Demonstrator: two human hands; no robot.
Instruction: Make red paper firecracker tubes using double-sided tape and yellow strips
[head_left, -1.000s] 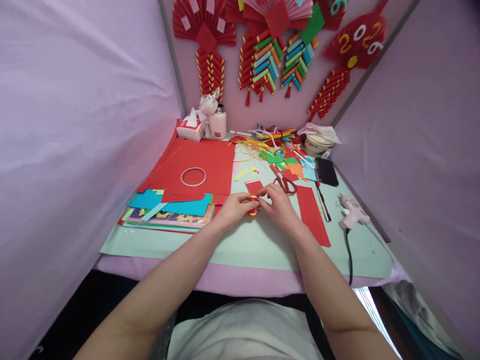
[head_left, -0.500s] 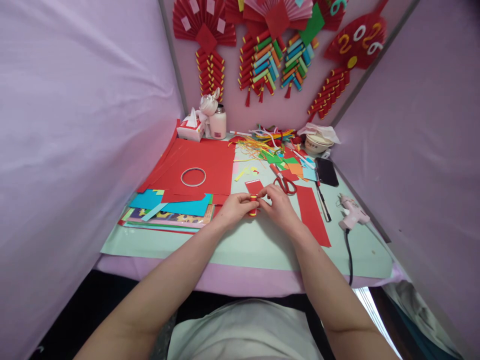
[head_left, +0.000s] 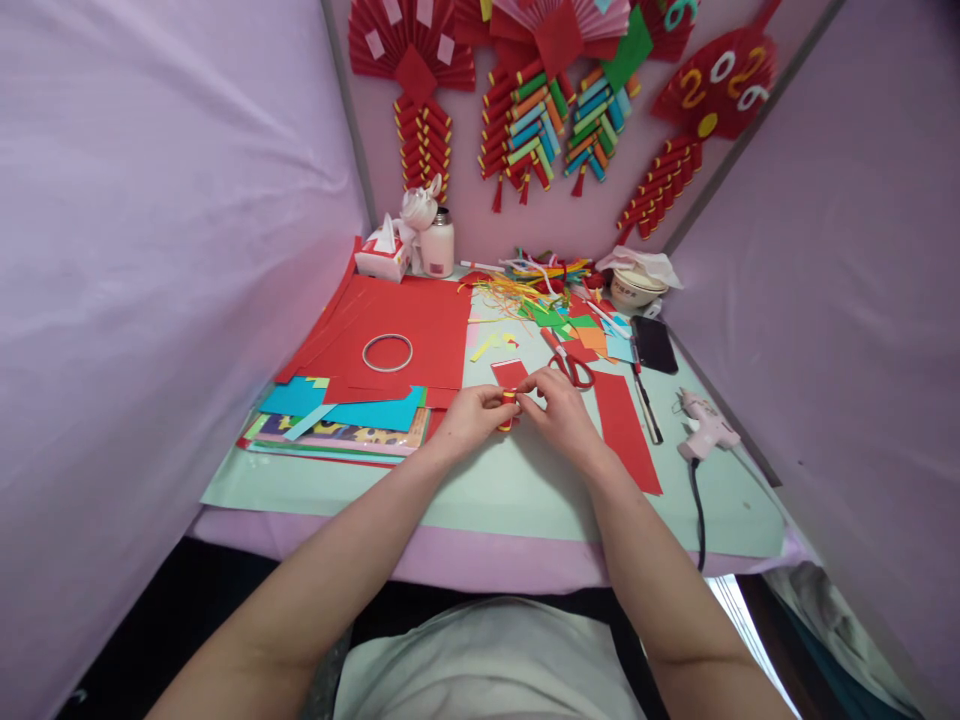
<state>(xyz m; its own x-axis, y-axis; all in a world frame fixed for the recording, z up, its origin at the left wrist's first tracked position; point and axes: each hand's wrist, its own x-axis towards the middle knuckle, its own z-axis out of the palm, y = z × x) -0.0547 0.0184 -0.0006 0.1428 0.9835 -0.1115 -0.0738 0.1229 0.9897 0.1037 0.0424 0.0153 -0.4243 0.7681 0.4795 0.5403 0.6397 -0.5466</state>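
Between my two hands is a small red paper roll (head_left: 508, 398) with yellow bands at its ends, held just above the table. My left hand (head_left: 478, 415) is closed around its left side, fingers and thumb pinching it. On the other side, my right hand (head_left: 553, 405) has bent fingers at the roll's upper end, the fingertips pressed close to it. A small red paper piece (head_left: 510, 374) lies right behind the roll. Red-handled scissors (head_left: 571, 370) rest just beyond my right hand, and a long red paper strip (head_left: 627, 432) lies to its right.
Red sheets (head_left: 420, 310) with a roll of tape (head_left: 388, 353) on them lie at left. A glue gun (head_left: 705, 425) with a cord, a pen (head_left: 646, 405) and a phone (head_left: 654, 345) are at right. Paper scraps (head_left: 589, 335) and a bowl (head_left: 636, 287) sit at the back.
The paper roll tilts slightly in my fingers. Both hands stay in nearly the same place, and the view has shifted very little.
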